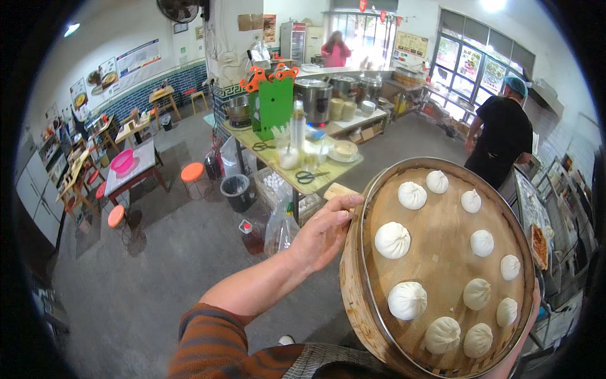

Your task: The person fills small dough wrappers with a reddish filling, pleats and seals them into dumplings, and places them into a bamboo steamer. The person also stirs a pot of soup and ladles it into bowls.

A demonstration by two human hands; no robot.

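Note:
A round bamboo steamer basket point(352, 284) with a metal rim is tilted in front of me at the lower right. Several white pleated buns point(407, 301) lie spaced apart on its mesh liner point(438, 258). My left hand point(326, 232) grips the steamer's left side near a wooden piece point(342, 191), fingers at the rim. Along the lower right edge my right hand point(529, 315) supports the steamer; most of it is hidden behind the basket.
Ahead stands a table point(236, 136) with scissors point(310, 177), a green metal stand point(274, 106) and cups. Beyond it are steel pots point(312, 99). A person in black point(502, 132) stands right, another in pink point(336, 49) farther back. Stools point(192, 172) and a bin point(235, 192) stand left.

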